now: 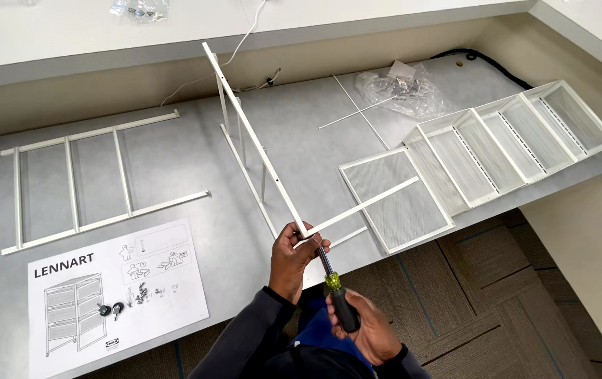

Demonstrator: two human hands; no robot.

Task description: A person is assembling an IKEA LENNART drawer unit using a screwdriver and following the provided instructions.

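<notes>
Head view. Upright white ladder-frame side panel: stood on edge at table centre, its near corner pinched by the closed fingers of the left hand so that the joint is steadied. White crossbar: run out toward 2 o'clock from that corner, butted against the frame. Screwdriver, yellow collar and black handle: wrapped by the closed right hand at 6 o'clock, tip set to the joint. Second ladder frame: laid flat at 9 o'clock. Assembly leaflet: spread at 7 o'clock within sight. Mesh drawers: stacked overlapping at 3 o'clock. Hardware bag: at 1 o'clock.
</notes>
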